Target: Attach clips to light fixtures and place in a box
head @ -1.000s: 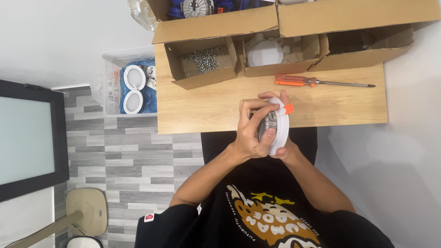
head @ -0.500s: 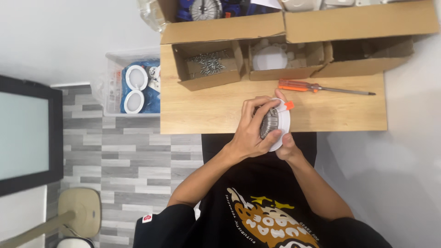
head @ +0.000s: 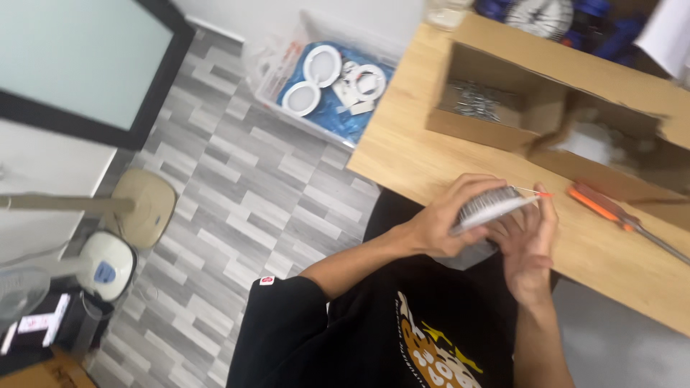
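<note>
Both hands held a round finned lamp (head: 492, 208) just above the table (head: 431, 162) edge: the left hand (head: 449, 219) had its fingers wrapped around it, the right hand (head: 528, 251) cupped it. Assembly looked unfinished; the screwdriver (head: 611, 212) lay unused beside the boxes (head: 503, 115).

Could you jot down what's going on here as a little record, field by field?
Left hand: grips a round finned metal part with a white rim
Right hand: cups the same part from the other side
Worktop: wooden table
On the table: orange-handled screwdriver, open cardboard box with small metal pieces
On the floor: clear bin holding white rings
</note>
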